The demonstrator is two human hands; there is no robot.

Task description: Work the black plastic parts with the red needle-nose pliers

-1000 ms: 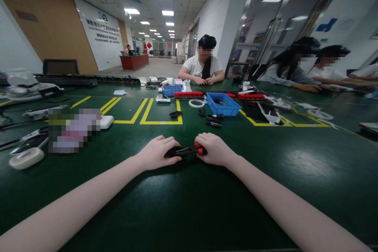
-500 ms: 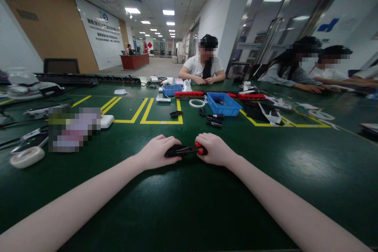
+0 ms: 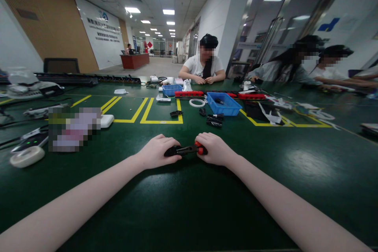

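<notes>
Gripping red-handled pliers (image 3: pixel 189 150) in the right hand (image 3: pixel 215 149), fingers closed round the handles — pinching a black piece (image 3: pixel 171 151) in the left hand (image 3: pixel 158 152), above the green tabletop (image 3: pixel 183 201).

Both bare forearms reach up from the lower corners of the frame and slant inward toward its middle. The left hand (image 3: pixel 159 151), just left of centre, lies back upward, its fingers bent and its thumb stretched toward the right along the near side. The right hand (image 3: pixel 215 149), a little right of centre, is curled into a closed grip, knuckles up. The two hands are near each other but apart, at about the same height.
</notes>
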